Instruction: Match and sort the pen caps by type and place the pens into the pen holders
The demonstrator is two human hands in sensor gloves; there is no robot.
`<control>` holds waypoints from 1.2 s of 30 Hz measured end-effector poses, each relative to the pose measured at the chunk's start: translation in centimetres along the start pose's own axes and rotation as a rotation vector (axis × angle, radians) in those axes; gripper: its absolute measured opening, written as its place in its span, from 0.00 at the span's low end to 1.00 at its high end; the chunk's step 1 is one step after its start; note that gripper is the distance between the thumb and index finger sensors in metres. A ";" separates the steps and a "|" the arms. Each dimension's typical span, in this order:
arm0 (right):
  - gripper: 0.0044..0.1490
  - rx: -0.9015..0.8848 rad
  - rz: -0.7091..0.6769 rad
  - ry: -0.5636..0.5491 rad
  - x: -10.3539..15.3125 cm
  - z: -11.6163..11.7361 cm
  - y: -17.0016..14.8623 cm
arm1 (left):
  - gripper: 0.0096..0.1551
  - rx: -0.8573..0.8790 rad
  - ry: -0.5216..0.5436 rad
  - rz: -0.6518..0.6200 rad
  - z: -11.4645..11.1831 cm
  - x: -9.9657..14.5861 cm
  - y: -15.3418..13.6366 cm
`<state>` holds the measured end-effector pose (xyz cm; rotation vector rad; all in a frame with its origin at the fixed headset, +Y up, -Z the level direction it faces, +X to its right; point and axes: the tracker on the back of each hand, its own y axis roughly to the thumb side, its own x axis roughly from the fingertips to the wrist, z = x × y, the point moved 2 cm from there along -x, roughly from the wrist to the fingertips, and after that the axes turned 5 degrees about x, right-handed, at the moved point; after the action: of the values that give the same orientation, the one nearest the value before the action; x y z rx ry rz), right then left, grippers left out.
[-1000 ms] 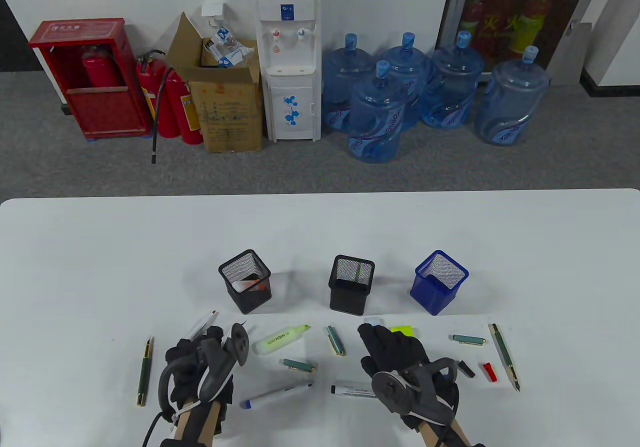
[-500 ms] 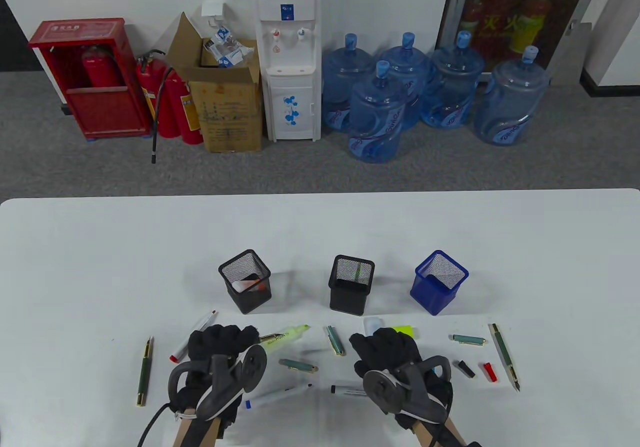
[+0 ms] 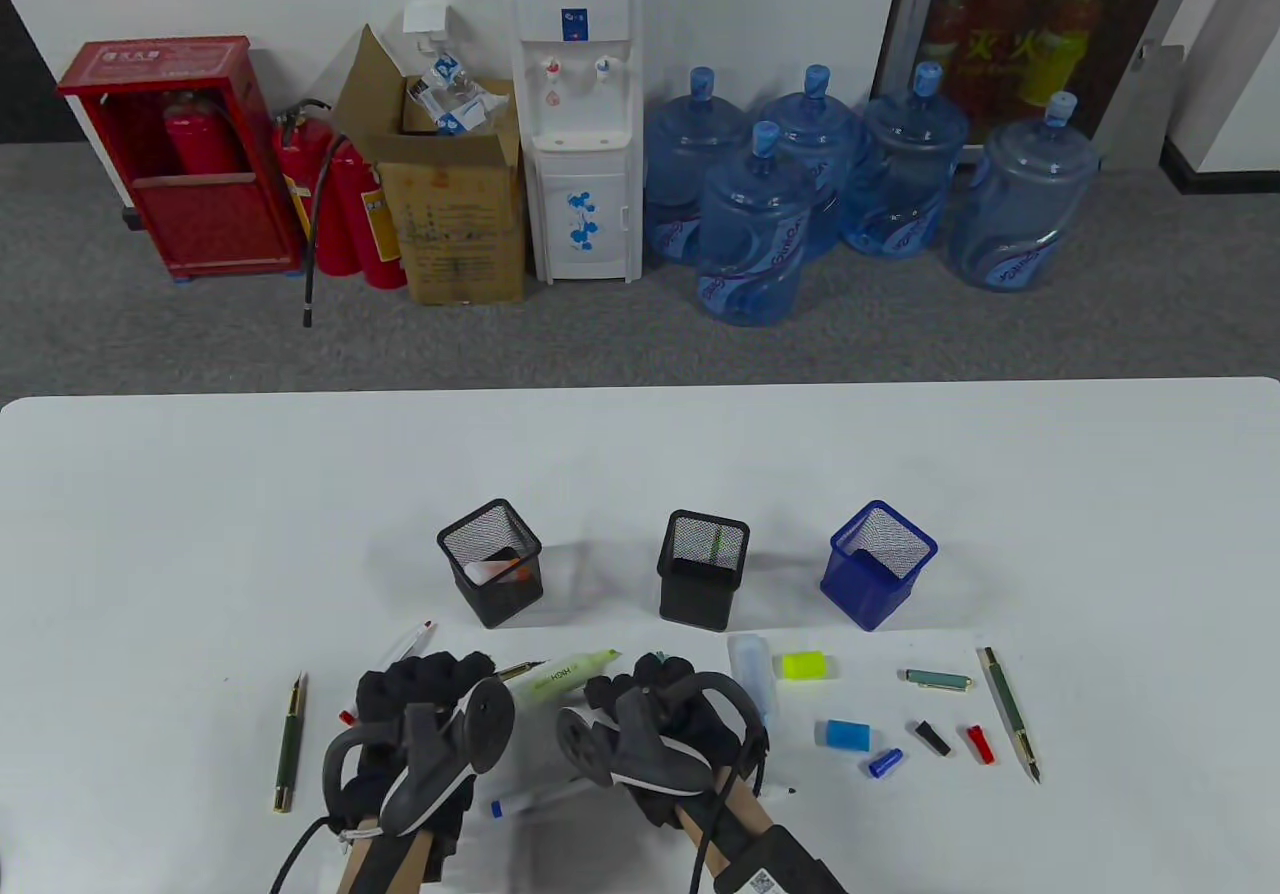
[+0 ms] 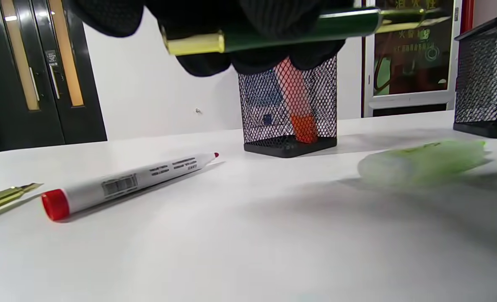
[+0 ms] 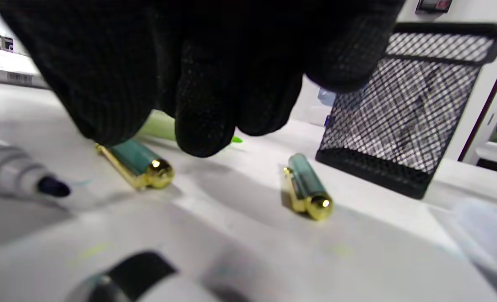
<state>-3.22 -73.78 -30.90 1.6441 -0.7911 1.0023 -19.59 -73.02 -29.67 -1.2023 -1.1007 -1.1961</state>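
Observation:
My left hand [image 3: 430, 679] grips a green fountain pen with gold trim [image 4: 298, 29]; its gold tip [image 3: 522, 671] sticks out to the right. My right hand [image 3: 650, 692] hovers close beside it over two green-gold caps. In the right wrist view a fingertip [image 5: 106, 126] touches the end of one cap [image 5: 137, 164], which lies on the table. The other cap [image 5: 308, 193] lies free. Behind stand a black mesh holder [image 3: 490, 574] with an orange marker, a second black holder [image 3: 703, 568] with a green pen, and a blue holder [image 3: 878, 564].
A green highlighter [image 3: 565, 675], red-tipped marker [image 4: 127, 184] and blue marker [image 3: 530, 800] lie around the hands. A green pen [image 3: 290, 742] lies far left, another [image 3: 1008, 714] far right. Right of the hands lie a yellow cap [image 3: 805, 666], blue caps [image 3: 848, 736], a black cap [image 3: 932, 737], a red cap [image 3: 980, 744] and a green cap [image 3: 938, 679].
My right hand swung left from the yellow cap to the green caps next to my left hand, uncovering the yellow and blue caps. My left hand shifted right, holding the green pen.

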 end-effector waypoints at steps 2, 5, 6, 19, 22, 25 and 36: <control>0.39 0.011 0.003 0.001 -0.2 0.2 0.1 | 0.31 0.004 -0.010 0.005 -0.1 0.0 0.0; 0.38 0.033 0.004 0.017 -0.5 0.7 0.4 | 0.31 -0.005 -0.016 0.011 -0.3 0.0 -0.1; 0.38 0.037 0.006 0.019 -0.5 0.7 0.4 | 0.31 -0.005 -0.020 0.010 -0.4 0.0 -0.1; 0.39 0.059 -0.026 0.030 -0.6 0.5 0.5 | 0.30 0.008 -0.009 0.002 -0.2 0.0 0.1; 0.38 0.046 -0.022 0.009 0.0 -0.7 -1.3 | 0.30 0.061 -0.018 -0.020 -0.2 0.0 0.2; 0.36 0.024 0.021 -0.066 1.2 -2.4 -4.0 | 0.31 0.090 -0.003 -0.055 0.1 0.2 0.7; 0.33 -0.205 0.158 -0.341 7.7 -0.7 -8.4 | 0.31 0.147 0.179 -0.314 1.7 2.3 5.1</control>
<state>7.28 -71.00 -27.39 1.6109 -1.2266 0.7265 -14.30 -71.53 -27.60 -0.8119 -1.2477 -1.4037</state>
